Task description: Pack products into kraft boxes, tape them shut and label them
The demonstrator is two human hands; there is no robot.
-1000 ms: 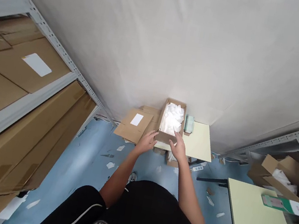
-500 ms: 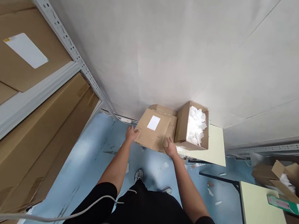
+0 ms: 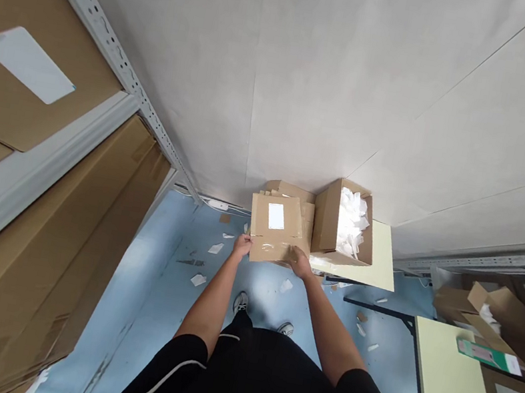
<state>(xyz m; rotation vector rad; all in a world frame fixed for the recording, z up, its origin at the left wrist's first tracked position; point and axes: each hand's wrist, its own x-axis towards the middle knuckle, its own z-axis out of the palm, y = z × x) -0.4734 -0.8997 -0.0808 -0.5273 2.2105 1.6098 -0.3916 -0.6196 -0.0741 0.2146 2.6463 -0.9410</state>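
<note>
Left of the open box on the worktop, left hand and right hand, set apart, are gripping the labelled cardboard by opposite sides, even pressure probably helping against buckling.

The wall shuts off the far side, behind the flat cardboard. The open carton stands just beside the right hand, blocking a low pass rightward. Left of the left hand, air over the blue floor is free up to the shelf rack; between the forearms it is open too
</note>
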